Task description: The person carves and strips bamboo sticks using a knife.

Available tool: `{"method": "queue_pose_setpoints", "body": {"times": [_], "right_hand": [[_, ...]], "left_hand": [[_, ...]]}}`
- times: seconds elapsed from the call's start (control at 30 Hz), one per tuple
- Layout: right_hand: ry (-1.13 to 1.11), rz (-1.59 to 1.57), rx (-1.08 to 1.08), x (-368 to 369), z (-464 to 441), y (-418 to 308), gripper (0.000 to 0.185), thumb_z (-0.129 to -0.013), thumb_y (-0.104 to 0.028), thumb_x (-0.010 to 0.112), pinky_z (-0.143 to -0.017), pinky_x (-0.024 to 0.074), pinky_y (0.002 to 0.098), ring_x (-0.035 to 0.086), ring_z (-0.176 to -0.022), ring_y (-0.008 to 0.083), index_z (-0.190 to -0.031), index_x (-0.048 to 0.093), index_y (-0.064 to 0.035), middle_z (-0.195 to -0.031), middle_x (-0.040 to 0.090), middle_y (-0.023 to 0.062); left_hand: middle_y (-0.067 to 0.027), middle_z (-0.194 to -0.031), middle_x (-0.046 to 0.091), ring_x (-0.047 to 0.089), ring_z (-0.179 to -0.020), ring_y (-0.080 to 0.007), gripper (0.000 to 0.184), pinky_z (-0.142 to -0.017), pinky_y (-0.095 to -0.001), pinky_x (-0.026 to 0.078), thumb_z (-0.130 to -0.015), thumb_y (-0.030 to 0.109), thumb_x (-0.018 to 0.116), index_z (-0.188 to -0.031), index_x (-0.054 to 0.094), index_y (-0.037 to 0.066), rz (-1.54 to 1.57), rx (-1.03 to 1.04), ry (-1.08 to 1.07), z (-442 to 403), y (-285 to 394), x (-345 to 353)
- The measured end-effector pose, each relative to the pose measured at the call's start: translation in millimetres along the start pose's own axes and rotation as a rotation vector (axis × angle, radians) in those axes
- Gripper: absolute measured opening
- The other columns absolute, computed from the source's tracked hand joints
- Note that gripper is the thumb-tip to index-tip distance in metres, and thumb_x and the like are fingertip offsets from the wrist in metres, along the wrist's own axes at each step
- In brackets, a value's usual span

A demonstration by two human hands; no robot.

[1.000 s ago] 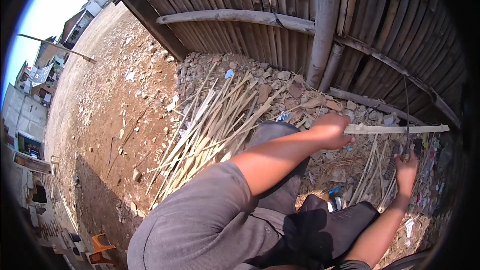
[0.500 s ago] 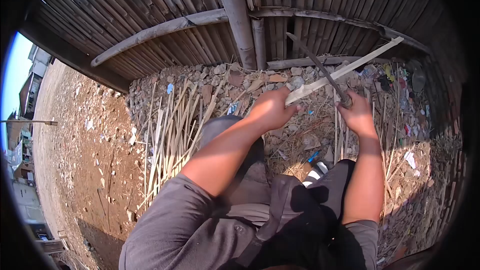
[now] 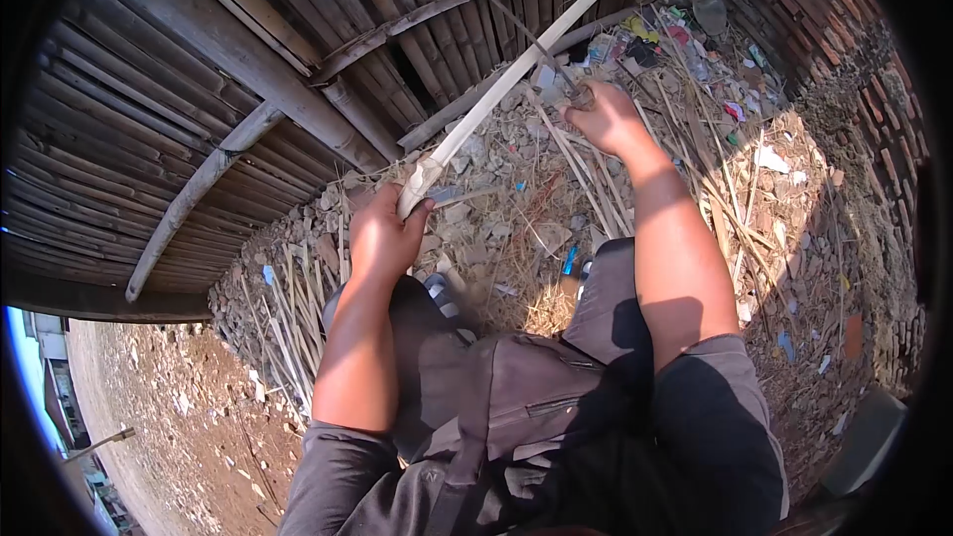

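Note:
My left hand [image 3: 384, 236] is closed around the near end of a long pale bamboo strip [image 3: 488, 102]. The strip slants up and away to the right, its near end rough and partly peeled. A thin curl of bamboo [image 3: 469, 196] sticks out beside my left fingers. In my right hand [image 3: 608, 119] is the handle of a long, thin-bladed knife [image 3: 513, 17], its tip pointing up and left. Blade and strip cross near the strip's far half; whether they touch I cannot tell.
A bamboo slat wall [image 3: 238, 60] rises ahead, with a brick wall [image 3: 864, 30] at the right. Cut bamboo strips [image 3: 290, 323] lie left of my legs, more strips [image 3: 586, 171] to the right. Rubble and litter [image 3: 685, 35] cover the ground by the wall.
The view has swung to the right. The knife has shifted farther along the strip, away from my left hand, and my hands are wider apart. A bamboo curl now shows by the left hand.

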State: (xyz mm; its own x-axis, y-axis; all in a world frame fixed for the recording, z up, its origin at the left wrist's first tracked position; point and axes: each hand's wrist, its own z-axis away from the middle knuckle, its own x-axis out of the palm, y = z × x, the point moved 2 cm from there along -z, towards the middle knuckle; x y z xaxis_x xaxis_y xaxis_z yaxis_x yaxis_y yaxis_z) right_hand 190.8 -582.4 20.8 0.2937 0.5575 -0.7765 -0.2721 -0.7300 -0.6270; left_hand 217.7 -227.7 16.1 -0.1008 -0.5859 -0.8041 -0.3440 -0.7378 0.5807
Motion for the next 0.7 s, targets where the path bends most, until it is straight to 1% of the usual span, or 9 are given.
{"method": "queue_pose_setpoints", "body": {"times": [0.07, 0.1, 0.2, 0.27, 0.33, 0.43, 0.53, 0.63, 0.7], "right_hand": [[0.052, -0.160, 0.042, 8.6, -12.6, 38.0, 0.053, -0.082, -0.034, 0.081, -0.099, 0.0525, 0.0414, 0.068, -0.110, 0.0380, -0.122, 0.068, -0.0015, -0.113, 0.072, 0.0242], [0.083, -0.241, 0.067, 8.6, -14.3, 49.0, 0.056, -0.082, -0.035, 0.081, -0.100, 0.0518, 0.0407, 0.068, -0.111, 0.0367, -0.123, 0.068, -0.0007, -0.114, 0.072, 0.0237], [-0.080, -0.281, -0.021, -1.0, 9.3, 7.7, 0.062, -0.081, -0.039, 0.082, -0.103, 0.0489, 0.0403, 0.067, -0.115, 0.0363, -0.127, 0.066, 0.0005, -0.118, 0.072, 0.0237], [-0.038, -0.484, 0.023, 8.9, 14.4, 1.5, 0.054, -0.084, -0.039, 0.082, -0.076, 0.0563, 0.0380, 0.071, -0.086, 0.0256, -0.118, 0.066, 0.0007, -0.101, 0.073, 0.0167], [-0.099, -0.827, 0.109, -0.1, 18.2, -9.3, 0.035, -0.087, -0.030, 0.082, -0.059, 0.0512, 0.0312, 0.062, -0.067, 0.0131, -0.105, 0.067, -0.0041, -0.086, 0.067, 0.0048], [-0.086, -1.160, 0.059, -6.1, 19.1, -4.6, 0.023, -0.088, -0.022, 0.082, -0.054, 0.0464, 0.0275, 0.056, -0.060, 0.0082, -0.099, 0.067, -0.0087, -0.079, 0.061, -0.0015], [-0.040, -1.198, 0.091, -11.5, 21.5, -6.0, 0.022, -0.087, -0.020, 0.082, -0.054, 0.0465, 0.0276, 0.056, -0.060, 0.0093, -0.099, 0.068, -0.0085, -0.080, 0.061, -0.0008], [-0.034, -1.104, 0.119, -7.2, 21.5, -7.2, 0.028, -0.089, -0.020, 0.080, -0.054, 0.0469, 0.0279, 0.054, -0.059, 0.0091, -0.112, 0.069, -0.0068, -0.080, 0.059, -0.0015], [-0.075, -1.085, 0.139, -4.7, 25.4, -14.5, 0.033, -0.090, -0.020, 0.079, -0.055, 0.0468, 0.0268, 0.055, -0.060, 0.0083, -0.119, 0.070, -0.0064, -0.082, 0.059, -0.0020]], "left_hand": [[-0.0183, -0.069, 0.066, 0.067, -0.068, -0.0386, 0.036, -0.064, -0.0464, 0.051, -0.086, 0.034, 0.082, -0.094, 0.065, 0.003, -0.004, 0.006, -0.018, 3.3, -1.1, 1.1], [-0.0180, -0.070, 0.066, 0.068, -0.069, -0.0388, 0.038, -0.065, -0.0471, 0.051, -0.086, 0.037, 0.082, -0.094, 0.066, 0.003, 0.019, 0.002, -0.059, 4.3, -1.9, 4.7], [-0.0184, -0.071, 0.067, 0.068, -0.071, -0.0392, 0.041, -0.068, -0.0479, 0.052, -0.086, 0.040, 0.081, -0.095, 0.066, 0.003, -0.059, 0.088, -0.096, 0.6, -1.1, 15.1], [-0.0191, -0.074, 0.068, 0.069, -0.075, -0.0402, 0.043, -0.071, -0.0485, 0.052, -0.087, 0.042, 0.079, -0.097, 0.065, 0.004, -0.053, 0.021, -0.153, -2.0, 6.7, 15.6], [-0.0195, -0.076, 0.069, 0.069, -0.077, -0.0409, 0.042, -0.072, -0.0491, 0.053, -0.087, 0.042, 0.079, -0.098, 0.065, 0.004, -0.023, -0.014, -0.150, -4.3, 7.3, 16.2], [-0.0211, -0.079, 0.070, 0.070, -0.080, -0.0423, 0.041, -0.073, -0.0510, 0.053, -0.088, 0.041, 0.078, -0.101, 0.064, 0.004, -0.075, 0.098, -0.075, -2.0, 5.0, 16.3], [-0.0217, -0.083, 0.070, 0.069, -0.084, -0.0434, 0.041, -0.075, -0.0518, 0.053, -0.088, 0.039, 0.077, -0.104, 0.064, 0.004, -0.179, 0.138, -0.089, 1.0, 9.1, 17.5], [-0.0212, -0.093, 0.071, 0.069, -0.088, -0.0435, 0.042, -0.078, -0.0514, 0.054, -0.088, 0.036, 0.077, -0.112, 0.063, 0.006, -0.251, 0.111, -0.159, 2.0, 14.3, 18.2], [-0.0202, -0.100, 0.070, 0.068, -0.089, -0.0430, 0.045, -0.079, -0.0509, 0.054, -0.087, 0.033, 0.077, -0.120, 0.061, 0.008, -0.345, 0.284, 0.060, 2.5, 16.4, 21.9]]}}
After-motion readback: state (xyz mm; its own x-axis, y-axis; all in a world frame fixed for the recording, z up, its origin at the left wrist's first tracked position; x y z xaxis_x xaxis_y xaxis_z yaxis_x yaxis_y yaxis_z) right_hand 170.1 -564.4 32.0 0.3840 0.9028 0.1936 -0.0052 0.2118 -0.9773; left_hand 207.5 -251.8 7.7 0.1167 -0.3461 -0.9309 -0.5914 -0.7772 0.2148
